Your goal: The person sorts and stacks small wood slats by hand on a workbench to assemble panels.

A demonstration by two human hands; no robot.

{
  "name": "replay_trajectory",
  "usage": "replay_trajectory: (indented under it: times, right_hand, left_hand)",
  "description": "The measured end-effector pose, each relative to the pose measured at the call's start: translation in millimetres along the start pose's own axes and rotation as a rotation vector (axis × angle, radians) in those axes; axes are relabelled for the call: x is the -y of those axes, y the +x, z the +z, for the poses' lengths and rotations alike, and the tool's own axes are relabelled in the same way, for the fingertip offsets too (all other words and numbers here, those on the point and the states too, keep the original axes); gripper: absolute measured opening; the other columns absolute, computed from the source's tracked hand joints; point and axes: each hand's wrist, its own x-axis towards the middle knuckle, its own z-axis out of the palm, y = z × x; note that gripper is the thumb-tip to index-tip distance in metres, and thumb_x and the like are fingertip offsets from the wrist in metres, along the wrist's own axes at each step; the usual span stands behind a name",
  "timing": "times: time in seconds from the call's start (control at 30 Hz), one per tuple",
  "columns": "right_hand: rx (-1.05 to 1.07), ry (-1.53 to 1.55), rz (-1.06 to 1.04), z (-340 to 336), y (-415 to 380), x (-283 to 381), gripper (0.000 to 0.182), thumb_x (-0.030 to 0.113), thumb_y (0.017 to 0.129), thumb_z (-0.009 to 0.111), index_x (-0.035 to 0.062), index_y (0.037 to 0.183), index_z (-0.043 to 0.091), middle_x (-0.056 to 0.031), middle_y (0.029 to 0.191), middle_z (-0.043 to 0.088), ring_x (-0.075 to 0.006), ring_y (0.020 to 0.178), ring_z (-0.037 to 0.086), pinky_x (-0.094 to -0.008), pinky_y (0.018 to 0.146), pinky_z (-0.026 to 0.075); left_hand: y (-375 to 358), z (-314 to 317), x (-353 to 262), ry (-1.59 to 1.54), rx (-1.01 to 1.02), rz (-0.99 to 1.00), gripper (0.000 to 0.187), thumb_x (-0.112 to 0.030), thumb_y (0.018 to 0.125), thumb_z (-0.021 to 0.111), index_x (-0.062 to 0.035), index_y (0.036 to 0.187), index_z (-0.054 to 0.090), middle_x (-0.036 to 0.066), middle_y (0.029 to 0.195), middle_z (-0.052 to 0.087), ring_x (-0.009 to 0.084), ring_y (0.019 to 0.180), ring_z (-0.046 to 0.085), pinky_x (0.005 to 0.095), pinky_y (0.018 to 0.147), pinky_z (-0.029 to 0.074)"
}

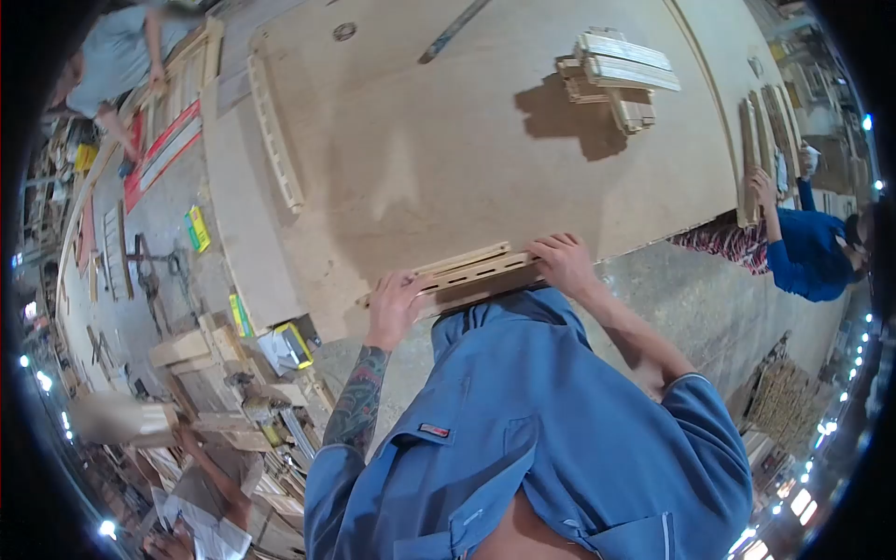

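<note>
My left hand [397,303] grips the left end of a slotted wooden strip [481,274] at the near edge of the big table. The right end is under my right hand [565,264], with its fingers bent over the wood. Several dark oblong slots run along the strip. Just behind it a second, thinner wooden strip [464,256] lies nearly parallel, close to my left fingertips. The undersides of both hands are hidden.
The wide tabletop [420,140] carries a pile of slatted wooden pieces [621,70], another slotted strip [277,131], a dark flat bar [455,31] and a round object [345,32]. Co-workers handle wood at right [812,243], upper left [121,61] and lower left [201,504].
</note>
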Motion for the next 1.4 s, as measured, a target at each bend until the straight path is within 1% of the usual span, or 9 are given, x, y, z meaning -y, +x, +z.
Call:
replay_trajectory:
  times: [0.07, 0.27, 0.43, 0.63, 0.77, 0.97, 1.17, 1.33, 1.4]
  right_hand:
    - [-0.021, -0.003, -0.106, 6.8, 16.1, -0.9, 0.03, 0.014, 0.074, 0.068, 0.0191, 0.104, 0.067, 0.0029, 0.105, 0.07, -0.0227, 0.101, 0.065, -0.0412, 0.089, 0.047]
    - [-0.177, 0.342, -0.049, -19.7, 22.9, -15.2, 0.06, 0.025, 0.079, 0.079, 0.0161, 0.135, 0.058, -0.009, 0.121, 0.064, -0.0259, 0.112, 0.061, -0.0413, 0.1, 0.045]
    - [-0.584, 1.647, 0.635, -83.5, 124.5, -89.5, 0.053, 0.043, 0.091, 0.072, 0.005, 0.125, 0.059, -0.0035, 0.11, 0.061, -0.0109, 0.093, 0.056, -0.0277, 0.082, 0.046]
    - [-0.757, 2.183, 0.588, -118.5, 224.9, -142.8, 0.044, 0.051, 0.092, 0.068, 0.0129, 0.112, 0.062, 0.0024, 0.096, 0.063, -0.0104, 0.085, 0.058, -0.0298, 0.08, 0.048]
    - [-0.902, 1.869, 0.607, -123.8, 220.8, -122.2, 0.036, 0.044, 0.093, 0.068, 0.0116, 0.108, 0.061, 0.0029, 0.095, 0.062, -0.0093, 0.082, 0.055, -0.0286, 0.078, 0.045]
    - [-0.356, 1.498, 0.397, -63.1, 134.8, -55.5, 0.054, 0.038, 0.093, 0.067, -0.0016, 0.127, 0.057, -0.01, 0.108, 0.068, -0.0155, 0.094, 0.062, -0.0302, 0.082, 0.05]
    - [-0.165, 1.432, 0.502, -16.4, 114.3, 5.4, 0.052, 0.038, 0.1, 0.056, 0.0013, 0.136, 0.052, -0.0101, 0.111, 0.064, -0.0148, 0.095, 0.06, -0.0311, 0.085, 0.05]
    - [-0.347, 0.576, 0.366, 38.1, 118.7, -17.3, 0.058, 0.042, 0.096, 0.058, 0.0031, 0.139, 0.05, -0.0191, 0.118, 0.064, -0.032, 0.103, 0.064, -0.0427, 0.091, 0.05]
    - [-0.368, 0.375, 0.448, 29.8, 131.9, -14.9, 0.067, 0.045, 0.089, 0.064, 0.0025, 0.139, 0.05, -0.0234, 0.124, 0.061, -0.0404, 0.111, 0.059, -0.0472, 0.093, 0.05]
  left_hand:
    - [-6.5, 11.8, 10.1, 0.112, -0.073, -0.039, 0.044, -0.015, 0.073, 0.079, -0.0157, 0.117, 0.071, 0.006, 0.103, 0.061, 0.0275, 0.1, 0.059, 0.0419, 0.084, 0.048]
    - [53.6, -9.7, -43.9, 0.121, -0.127, -0.134, 0.052, -0.029, 0.079, 0.08, -0.0133, 0.127, 0.066, 0.013, 0.12, 0.061, 0.0357, 0.113, 0.057, 0.047, 0.096, 0.046]
    - [302.1, 1.8, -105.2, -0.375, -0.233, -0.059, 0.061, -0.039, 0.087, 0.074, -0.0046, 0.134, 0.057, 0.021, 0.126, 0.062, 0.0313, 0.117, 0.059, 0.0402, 0.101, 0.045]
    - [520.2, 69.1, -153.4, -0.91, -0.004, -0.454, 0.06, -0.044, 0.087, 0.075, 0.0015, 0.123, 0.059, 0.013, 0.107, 0.066, 0.0166, 0.094, 0.064, 0.0277, 0.078, 0.05]
    - [504.6, 94.2, -137.6, -0.968, -0.091, -0.283, 0.041, -0.035, 0.089, 0.076, -0.0014, 0.109, 0.063, 0.001, 0.087, 0.065, 0.0095, 0.08, 0.062, 0.0224, 0.067, 0.047]
    - [281.4, 50.1, -86.9, -1.065, -0.047, -0.576, 0.054, -0.016, 0.095, 0.068, -0.0001, 0.141, 0.043, 0.009, 0.126, 0.061, 0.0147, 0.107, 0.061, 0.0276, 0.086, 0.051]
    - [137.1, 43.0, -35.8, -1.173, -0.352, -0.785, 0.059, -0.016, 0.094, 0.069, -0.0041, 0.145, 0.041, 0.009, 0.125, 0.062, 0.0144, 0.106, 0.062, 0.0307, 0.089, 0.053]
    - [105.0, 23.0, 6.5, -0.661, -0.226, -0.841, 0.078, -0.033, 0.084, 0.079, -0.0018, 0.145, 0.044, 0.014, 0.124, 0.062, 0.0202, 0.107, 0.064, 0.0342, 0.088, 0.053]
    - [120.2, 31.6, 20.4, -0.198, -0.459, -0.8, 0.091, -0.05, 0.076, 0.081, -0.0006, 0.143, 0.045, 0.021, 0.126, 0.06, 0.0308, 0.111, 0.063, 0.042, 0.091, 0.052]
